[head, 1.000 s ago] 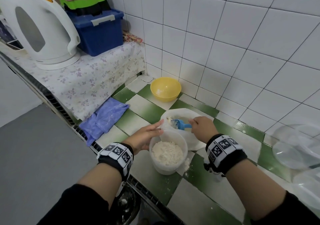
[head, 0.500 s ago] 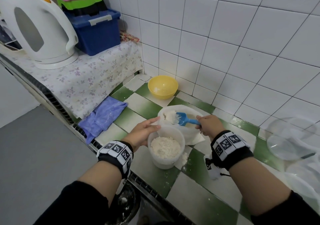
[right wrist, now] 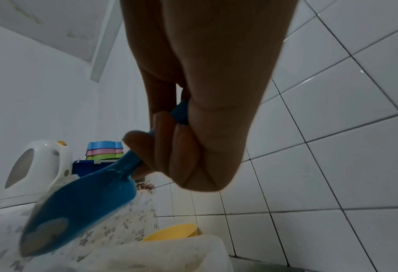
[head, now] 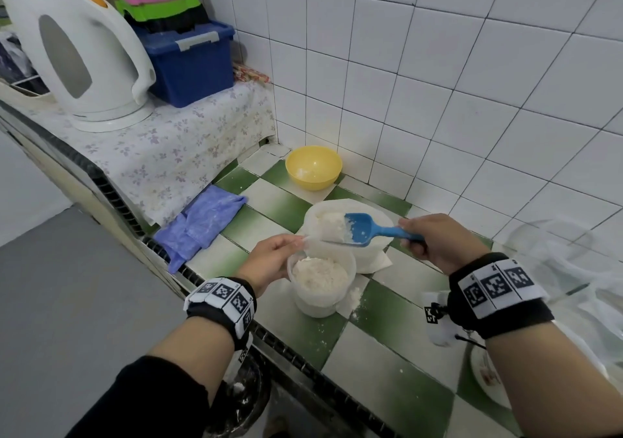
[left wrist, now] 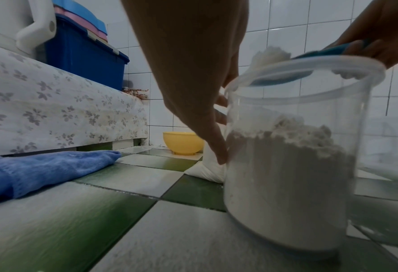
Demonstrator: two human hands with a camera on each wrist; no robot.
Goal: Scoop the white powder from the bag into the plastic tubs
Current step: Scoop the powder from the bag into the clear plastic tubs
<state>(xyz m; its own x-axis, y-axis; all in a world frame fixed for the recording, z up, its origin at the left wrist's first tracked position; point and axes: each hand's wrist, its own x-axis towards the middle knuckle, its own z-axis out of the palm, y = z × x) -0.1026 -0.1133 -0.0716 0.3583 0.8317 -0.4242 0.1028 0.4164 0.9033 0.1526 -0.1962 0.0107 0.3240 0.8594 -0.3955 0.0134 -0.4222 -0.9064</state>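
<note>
Centre of the head view: the right hand [head: 438,240] is gripping the handle of a blue scoop [head: 362,230], fingers curled round it, as the right wrist view confirms [right wrist: 181,143]. The scoop is carrying a heap of white powder [head: 332,227] and is hanging over the far rim of the tub [head: 322,297], with the bag [head: 369,255] lying just behind the tub. The left hand [head: 269,259] is resting against the tub's left side with fingers extended, steadying it; in the left wrist view the fingers [left wrist: 216,147] are lying straight along the clear wall of the tub [left wrist: 286,184] rather than curling round it. The tub is standing upright on the green-and-white checked counter [head: 387,370], slightly below centre of the frame, and is holding powder to well over half its height. Loose powder is lying on the counter just right of the tub's base. Above centre, a yellow bowl [head: 313,168] is sitting in the corner against the white tiled wall [head: 438,83]. Left of centre, a blue cloth [head: 202,223] is lying at the counter's edge. Upper left: a white kettle [head: 77,53] and a blue box [head: 192,63] topped with stacked coloured lids are standing on a raised ledge covered by a floral sheet [head: 175,147]. At the right edge, clear plastic containers [head: 556,269] are showing blurred.
</note>
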